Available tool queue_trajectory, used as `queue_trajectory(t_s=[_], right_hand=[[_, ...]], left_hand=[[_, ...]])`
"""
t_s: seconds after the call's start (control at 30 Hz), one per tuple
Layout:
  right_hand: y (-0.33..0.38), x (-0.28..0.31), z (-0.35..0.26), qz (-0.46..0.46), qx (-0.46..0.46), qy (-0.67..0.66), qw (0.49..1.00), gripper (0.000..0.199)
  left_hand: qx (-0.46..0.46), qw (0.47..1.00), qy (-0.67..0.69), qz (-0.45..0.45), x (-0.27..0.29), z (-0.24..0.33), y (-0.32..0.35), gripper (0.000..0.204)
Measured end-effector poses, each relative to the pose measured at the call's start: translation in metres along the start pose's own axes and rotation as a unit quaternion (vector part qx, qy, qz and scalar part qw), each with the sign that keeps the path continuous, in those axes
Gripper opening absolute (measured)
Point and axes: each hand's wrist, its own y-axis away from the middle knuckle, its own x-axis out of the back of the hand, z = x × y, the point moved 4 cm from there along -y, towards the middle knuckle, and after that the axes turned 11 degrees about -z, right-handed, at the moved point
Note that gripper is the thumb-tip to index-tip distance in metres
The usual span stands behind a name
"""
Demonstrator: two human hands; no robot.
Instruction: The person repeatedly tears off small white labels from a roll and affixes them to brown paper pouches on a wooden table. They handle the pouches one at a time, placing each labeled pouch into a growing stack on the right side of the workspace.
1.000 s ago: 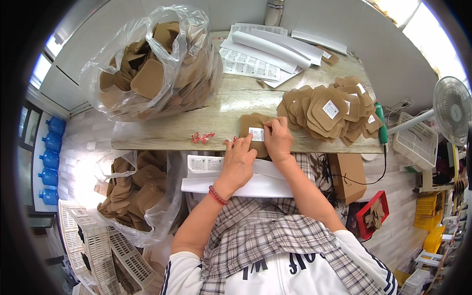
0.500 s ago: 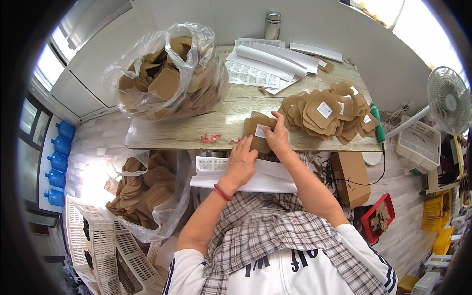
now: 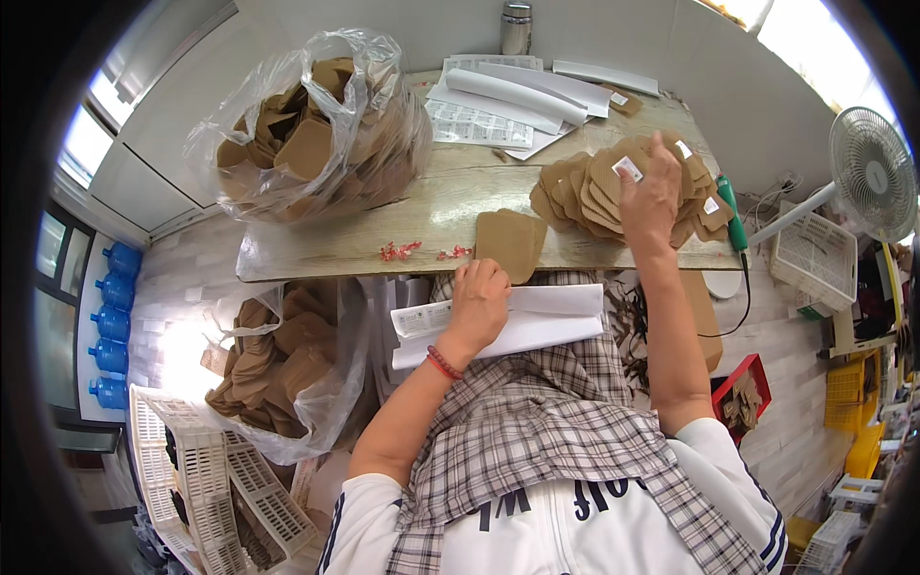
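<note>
My right hand (image 3: 654, 196) lies over a pile of brown corrugated cardboard pads (image 3: 580, 196) at the table's right side. Its fingers are stretched out and its thumb is at a white sticker (image 3: 628, 170) on one of the top pads. At the table's near edge is my left hand (image 3: 481, 305), fingers bent together. Its fingertips, partly hidden, are beside a small stack of unlabelled pads (image 3: 508, 244); I cannot make out what they hold. Below that hand a white sticker sheet (image 3: 556, 316) lies across my lap.
A clear plastic bag of pads (image 3: 311, 144) stands on the left of the table (image 3: 460, 182); another bag (image 3: 278, 369) sits below. Paper sheets (image 3: 508, 96) and a steel flask (image 3: 516, 29) are at the back. A green corded tool (image 3: 732, 216) and a fan (image 3: 872, 172) stand right.
My right hand has moved from the small stack to the pile on the right, and the stickered pad has left the stack. My left hand has drawn back slightly to the table's edge.
</note>
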Motion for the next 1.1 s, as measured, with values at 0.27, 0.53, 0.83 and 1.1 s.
queue_trajectory(t_s=[0.27,0.53,0.83,1.1], right_hand=[[0.161,-0.046,-0.076,-0.279,0.092,-0.265,0.918,0.035],[0.166,-0.05,-0.071,-0.215,0.155,-0.29,0.919,0.016],[0.165,-0.046,-0.079,-0.168,0.174,-0.271,0.932,0.021],[0.183,-0.039,-0.08,-0.248,0.093,-0.419,0.868,0.014]], left_hand=[[0.009,0.995,0.1,0.021,-0.01,-0.003,0.015,0.004],[0.046,0.994,0.102,-0.005,0.007,-0.029,0.037,0.009],[0.064,0.987,0.137,-0.057,0.011,-0.037,0.027,0.01],[0.143,0.94,0.283,-0.126,0.004,-0.059,0.022,0.013]])
